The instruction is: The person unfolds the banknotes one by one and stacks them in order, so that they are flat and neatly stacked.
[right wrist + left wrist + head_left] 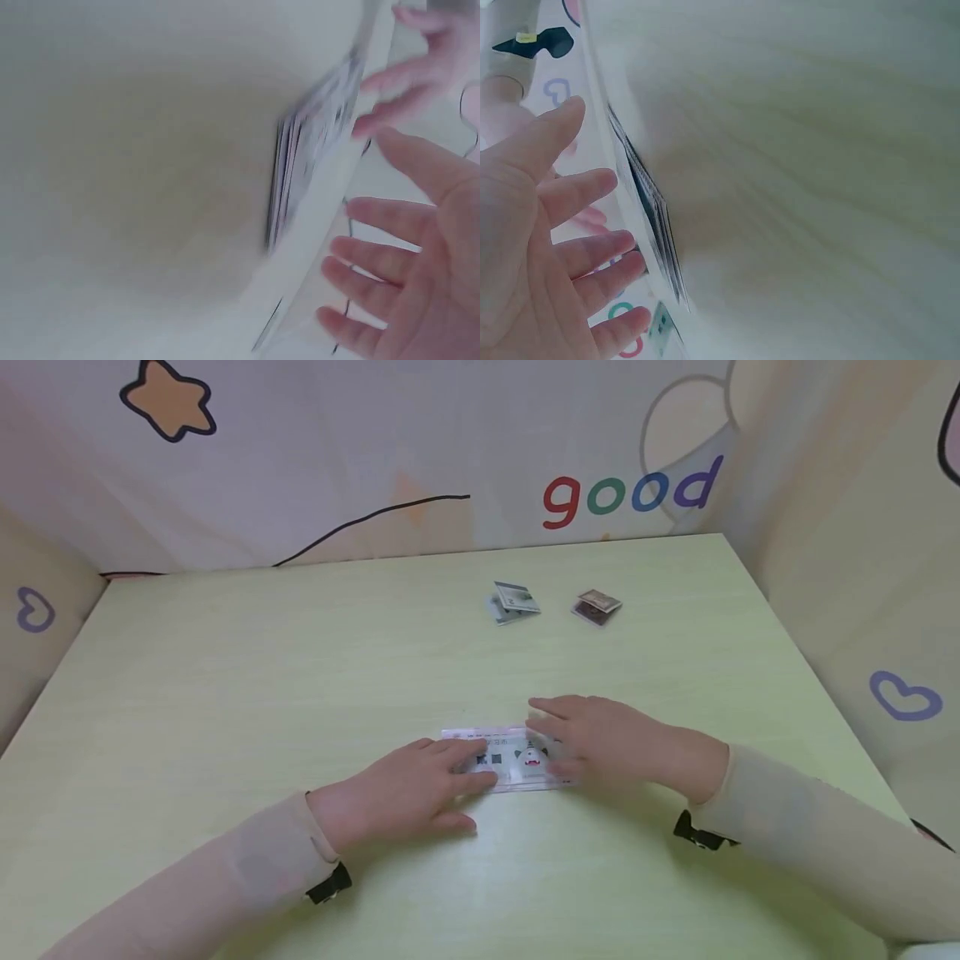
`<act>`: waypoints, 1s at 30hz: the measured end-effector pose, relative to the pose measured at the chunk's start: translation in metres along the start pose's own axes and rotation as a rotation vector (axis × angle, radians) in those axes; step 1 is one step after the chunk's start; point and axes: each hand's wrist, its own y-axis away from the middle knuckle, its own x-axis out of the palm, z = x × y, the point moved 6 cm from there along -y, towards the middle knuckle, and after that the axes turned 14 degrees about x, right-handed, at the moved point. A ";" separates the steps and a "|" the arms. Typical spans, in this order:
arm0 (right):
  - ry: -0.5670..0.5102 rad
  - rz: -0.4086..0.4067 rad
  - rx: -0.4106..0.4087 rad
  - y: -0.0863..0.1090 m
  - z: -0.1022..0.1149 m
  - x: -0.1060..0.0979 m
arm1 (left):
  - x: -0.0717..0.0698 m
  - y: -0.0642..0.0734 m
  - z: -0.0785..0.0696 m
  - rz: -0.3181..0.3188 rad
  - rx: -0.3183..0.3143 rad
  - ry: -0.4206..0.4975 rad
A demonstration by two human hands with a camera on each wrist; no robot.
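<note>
A thin, layered printed stack [517, 774] lies flat on the table, its whitish top showing small dark squares and a cartoon figure. The left wrist view shows the dark layered edge of the stack [654, 214], and so does the right wrist view [311, 142]. My left hand [423, 789] has its fingers extended over the left end, fingertips on or just above it. Over the right end, my right hand [607, 739] is spread and slightly blurred. Neither hand grips anything; whether the fingertips touch the stack I cannot tell.
Farther back on the table [262, 668] stand two folded, banknote-like papers: a grey-green one [516, 602] and a brown one [597, 607]. A printed cloth [337, 452] hangs along the table's back and sides.
</note>
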 end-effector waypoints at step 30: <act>-0.538 -0.177 0.441 -0.114 -0.088 -0.053 | -0.013 0.043 0.009 -0.194 -0.092 0.011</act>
